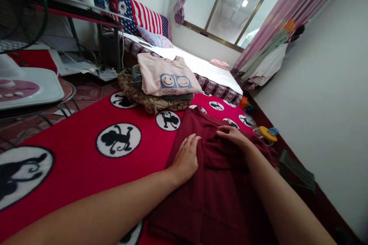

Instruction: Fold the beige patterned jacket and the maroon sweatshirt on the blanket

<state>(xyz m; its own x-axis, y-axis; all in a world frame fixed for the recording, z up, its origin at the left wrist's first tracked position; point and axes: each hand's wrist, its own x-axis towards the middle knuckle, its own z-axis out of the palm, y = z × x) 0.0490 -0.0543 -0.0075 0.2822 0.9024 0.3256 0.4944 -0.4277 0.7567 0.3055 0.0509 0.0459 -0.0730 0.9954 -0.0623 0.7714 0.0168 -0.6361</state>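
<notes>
A maroon garment lies spread on the red blanket in front of me, with folds and a seam running along its left part; its exact kind I cannot make out. My left hand rests flat on the garment's left side, fingers stretched out. On the upper right of the same cloth is my right hand, its fingers loosely bent and touching the fabric. Beyond both hands stands a pile of folded clothes, topped by a pale pink shirt with smiley prints. A brown patterned cloth sits under it.
The red blanket bears black monkey figures in white circles. Behind it is a bed with a white cover. A desk and a fan stand at left; a dark green stool is at right by the wall.
</notes>
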